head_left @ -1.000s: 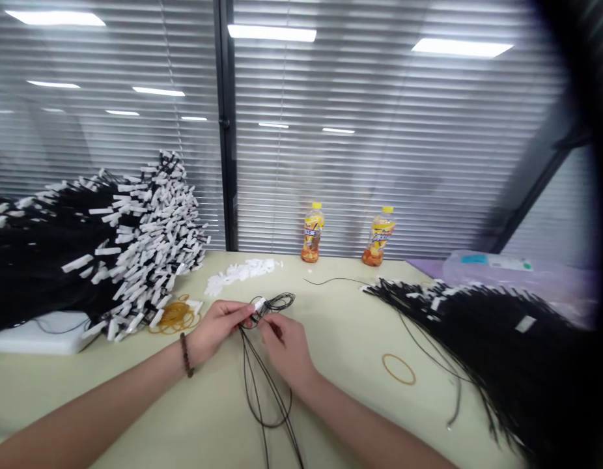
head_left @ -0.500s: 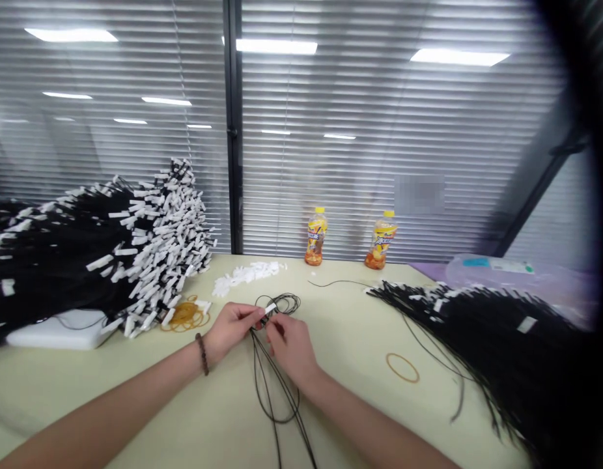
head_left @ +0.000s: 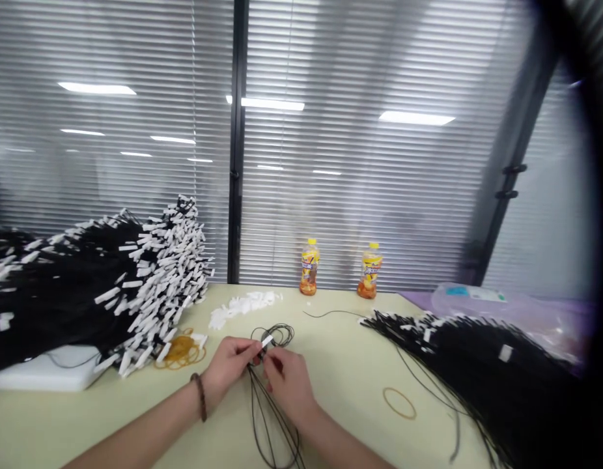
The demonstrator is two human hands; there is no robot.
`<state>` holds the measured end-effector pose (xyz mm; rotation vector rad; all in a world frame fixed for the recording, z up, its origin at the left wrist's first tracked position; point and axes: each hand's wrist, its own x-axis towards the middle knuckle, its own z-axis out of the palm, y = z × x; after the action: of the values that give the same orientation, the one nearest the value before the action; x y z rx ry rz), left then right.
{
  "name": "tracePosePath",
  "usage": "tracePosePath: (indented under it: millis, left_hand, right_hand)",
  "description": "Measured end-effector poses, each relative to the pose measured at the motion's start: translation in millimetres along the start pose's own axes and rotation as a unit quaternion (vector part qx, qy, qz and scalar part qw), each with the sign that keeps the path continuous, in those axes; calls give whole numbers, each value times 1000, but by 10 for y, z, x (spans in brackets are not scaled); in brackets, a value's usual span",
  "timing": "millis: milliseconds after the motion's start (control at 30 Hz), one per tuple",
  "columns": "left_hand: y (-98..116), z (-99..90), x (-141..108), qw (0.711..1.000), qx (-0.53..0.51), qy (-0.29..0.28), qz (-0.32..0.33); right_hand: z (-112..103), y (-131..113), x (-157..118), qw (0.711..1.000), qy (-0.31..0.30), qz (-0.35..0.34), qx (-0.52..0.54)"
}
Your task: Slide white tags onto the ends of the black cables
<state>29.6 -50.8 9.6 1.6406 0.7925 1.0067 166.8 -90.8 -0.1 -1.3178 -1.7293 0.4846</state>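
Both of my hands meet over the pale table around thin black cords (head_left: pixel 278 412), which are gathered into loops beyond the fingers and hang toward me. A small white tag (head_left: pixel 267 341) sticks up at the fingertips. My left hand (head_left: pixel 232 362), with a beaded bracelet at the wrist, pinches the tag's near end between thumb and forefinger. Close beside it, my right hand (head_left: pixel 288 383) is closed, its fingers curled at the cords just under the tag. What exactly lies inside the right fingertips is hidden.
At left rises a big heap of black cords with white tags (head_left: pixel 169 273), beside rubber bands (head_left: pixel 182 352) and loose white tags (head_left: pixel 243 306). Two drink bottles (head_left: pixel 308 268) stand at the back. More black cords (head_left: pixel 458 352) lie right, near a single rubber band (head_left: pixel 399 403).
The view has tilted upward, so the table and everything on it sit lower in the picture. My hands keep nearly the same pinching pose at the white tag and cords.
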Motion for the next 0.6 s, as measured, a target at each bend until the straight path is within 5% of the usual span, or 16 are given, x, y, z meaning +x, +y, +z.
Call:
tracePosePath:
  millis: [233, 400, 600]
  left_hand:
    - [-5, -277, 151, 994, -16, 100, -49]
    - [334, -651, 273, 980, -109, 166, -25]
    - [855, -611, 77, 992, -129, -2, 13]
  right_hand:
    - [-73, 64, 65, 989, -95, -5, 116]
    - [-198, 118, 93, 957, -215, 33, 193]
    - [-319, 126, 157, 894, -278, 113, 332]
